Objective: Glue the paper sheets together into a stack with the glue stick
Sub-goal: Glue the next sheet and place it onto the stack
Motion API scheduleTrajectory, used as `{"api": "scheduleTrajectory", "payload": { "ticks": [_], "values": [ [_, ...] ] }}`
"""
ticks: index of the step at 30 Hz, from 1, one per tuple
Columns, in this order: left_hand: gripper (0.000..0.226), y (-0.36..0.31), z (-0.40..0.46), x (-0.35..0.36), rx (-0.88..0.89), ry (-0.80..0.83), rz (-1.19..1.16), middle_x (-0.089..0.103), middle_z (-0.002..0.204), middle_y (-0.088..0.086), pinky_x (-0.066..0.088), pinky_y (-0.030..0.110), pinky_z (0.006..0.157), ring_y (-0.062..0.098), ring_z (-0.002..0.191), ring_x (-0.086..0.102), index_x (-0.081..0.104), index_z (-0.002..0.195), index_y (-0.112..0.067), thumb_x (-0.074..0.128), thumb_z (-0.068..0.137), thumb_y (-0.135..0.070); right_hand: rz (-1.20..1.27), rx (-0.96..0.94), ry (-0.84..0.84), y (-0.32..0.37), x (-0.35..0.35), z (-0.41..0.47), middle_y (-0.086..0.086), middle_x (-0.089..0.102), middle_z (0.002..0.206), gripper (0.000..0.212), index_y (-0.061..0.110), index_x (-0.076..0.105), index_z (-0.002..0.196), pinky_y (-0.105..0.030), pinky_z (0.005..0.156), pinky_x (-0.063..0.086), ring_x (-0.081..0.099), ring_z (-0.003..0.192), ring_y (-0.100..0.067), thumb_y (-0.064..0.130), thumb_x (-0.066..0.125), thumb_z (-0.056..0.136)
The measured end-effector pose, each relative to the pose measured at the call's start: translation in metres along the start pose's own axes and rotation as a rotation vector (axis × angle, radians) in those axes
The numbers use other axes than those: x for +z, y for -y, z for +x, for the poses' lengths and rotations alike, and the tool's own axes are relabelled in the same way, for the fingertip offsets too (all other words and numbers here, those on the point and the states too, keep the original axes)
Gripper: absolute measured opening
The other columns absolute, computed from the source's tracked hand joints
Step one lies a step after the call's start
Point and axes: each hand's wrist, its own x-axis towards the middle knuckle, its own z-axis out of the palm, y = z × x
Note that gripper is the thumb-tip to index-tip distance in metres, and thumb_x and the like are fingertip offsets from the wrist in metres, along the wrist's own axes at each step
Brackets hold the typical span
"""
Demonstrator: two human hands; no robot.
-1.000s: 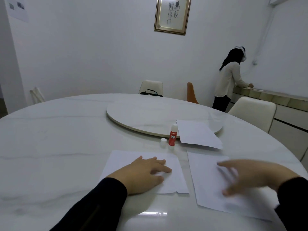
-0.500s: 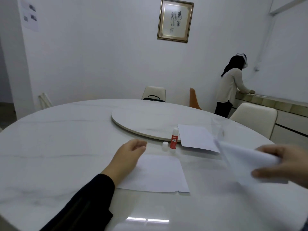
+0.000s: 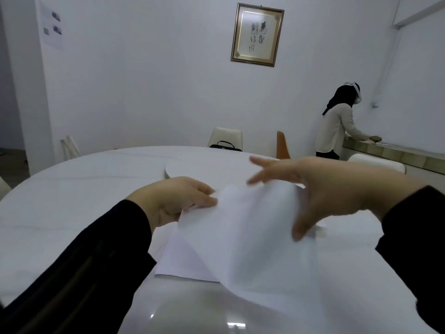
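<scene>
Currently a loose paper sheet [image 3: 252, 237] is held up over the white table [image 3: 60, 213], above a flat sheet [image 3: 183, 261] lying on it. Right hand [image 3: 320, 189] grips the lifted sheet's right edge, thumb below, fingers spread forward. Left hand [image 3: 173, 201] pinches its left corner with curled fingers. Glue stick not visible, hidden behind hands and paper.

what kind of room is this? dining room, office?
Probably a private dining or meeting room: a large round marble table with a lazy Susan, chairs around it, and framed calligraphy on a plain white wall.
</scene>
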Motion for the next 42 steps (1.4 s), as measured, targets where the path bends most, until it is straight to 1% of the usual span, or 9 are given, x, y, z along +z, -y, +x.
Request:
{"api": "scheduleTrajectory", "payload": {
  "ticks": [4, 8, 11, 13, 17, 22, 28, 34, 42],
  "values": [
    [0.018, 0.017, -0.003, -0.015, 0.138, -0.205, -0.291, 0.075, 0.091, 0.005, 0.057, 0.027, 0.064, 0.017, 0.075, 0.071, 0.065, 0.106, -0.011, 0.057, 0.089, -0.012, 0.833, 0.064, -0.359, -0.033, 0.013, -0.004, -0.005, 0.064, 0.119, 0.099, 0.042, 0.048, 0.132, -0.026, 0.072, 0.059, 0.071, 0.087, -0.004, 0.015, 0.085, 0.044],
    [0.033, 0.035, -0.001, -0.009, 0.192, -0.341, -0.380, 0.067, 0.112, 0.012, 0.054, 0.038, 0.076, 0.030, 0.095, 0.067, 0.054, 0.120, -0.026, 0.056, 0.091, -0.010, 1.342, 0.088, -0.472, -0.042, 0.071, 0.004, -0.005, 0.077, 0.096, 0.074, 0.038, 0.051, 0.126, -0.030, 0.057, 0.059, 0.074, 0.079, -0.020, 0.005, 0.072, 0.064],
    [0.041, 0.048, -0.004, -0.004, 0.229, -0.363, -0.310, 0.074, 0.095, 0.011, 0.057, 0.036, 0.067, 0.030, 0.084, 0.071, 0.051, 0.116, -0.044, 0.054, 0.092, -0.010, 1.287, 0.095, -0.569, -0.045, 0.103, 0.010, 0.008, 0.078, 0.082, 0.082, 0.055, 0.043, 0.123, -0.030, 0.059, 0.060, 0.073, 0.074, -0.006, -0.006, 0.070, 0.076],
    [0.030, 0.056, -0.005, -0.003, 0.223, -0.334, -0.261, 0.073, 0.091, 0.012, 0.055, 0.035, 0.068, 0.028, 0.077, 0.069, 0.063, 0.107, -0.035, 0.053, 0.092, -0.011, 1.205, 0.165, -0.651, -0.051, 0.114, 0.013, -0.014, 0.076, 0.082, 0.081, 0.060, 0.044, 0.124, -0.042, 0.069, 0.061, 0.074, 0.077, -0.020, -0.002, 0.070, 0.080],
    [0.019, 0.069, -0.010, -0.010, 0.133, -0.236, 0.031, 0.074, 0.085, 0.002, 0.048, 0.028, 0.072, 0.015, 0.074, 0.063, 0.075, 0.086, -0.029, 0.060, 0.089, -0.017, 1.086, 0.295, -0.695, -0.060, 0.132, 0.013, -0.007, 0.075, 0.080, 0.023, 0.027, 0.078, 0.089, -0.030, 0.066, 0.058, 0.069, 0.073, -0.020, 0.007, 0.075, 0.077],
    [0.005, 0.083, -0.014, -0.017, 0.152, -0.282, 0.235, 0.040, 0.047, -0.010, 0.034, 0.007, 0.046, 0.003, 0.044, 0.038, 0.073, 0.074, -0.025, 0.075, 0.076, -0.021, 1.102, 0.420, -0.616, -0.063, 0.151, 0.011, -0.002, 0.078, 0.079, 0.008, 0.021, 0.080, 0.079, -0.016, 0.056, 0.050, 0.070, 0.067, -0.010, 0.015, 0.078, 0.074],
    [0.006, 0.097, -0.014, -0.016, 0.119, -0.413, 0.301, 0.072, 0.068, 0.004, 0.045, 0.022, 0.067, 0.014, 0.066, 0.064, 0.074, 0.069, -0.018, 0.076, 0.074, -0.018, 1.062, 0.437, -0.567, -0.063, 0.157, 0.016, 0.001, 0.078, 0.078, 0.009, 0.022, 0.080, 0.077, -0.014, 0.057, 0.050, 0.071, 0.067, -0.008, 0.014, 0.079, 0.074],
    [0.008, 0.100, -0.014, -0.015, 0.171, -0.499, 0.380, 0.072, 0.071, 0.006, 0.045, 0.020, 0.065, 0.018, 0.070, 0.065, 0.073, 0.067, -0.021, 0.078, 0.071, -0.018, 0.978, 0.454, -0.578, -0.066, 0.160, 0.021, 0.005, 0.077, 0.077, 0.011, 0.027, 0.080, 0.076, -0.023, 0.071, 0.053, 0.069, 0.079, -0.015, 0.017, 0.080, 0.073],
    [0.012, 0.101, -0.001, -0.013, 0.185, -0.552, 0.426, 0.071, 0.069, -0.005, 0.042, 0.017, 0.062, 0.011, 0.070, 0.064, 0.071, 0.065, -0.021, 0.076, 0.073, -0.015, 0.856, 0.470, -0.624, -0.070, 0.164, 0.028, 0.007, 0.063, 0.067, 0.009, 0.028, 0.078, 0.069, -0.009, 0.056, 0.042, 0.057, 0.067, -0.009, 0.019, 0.081, 0.072]
  ]
}}
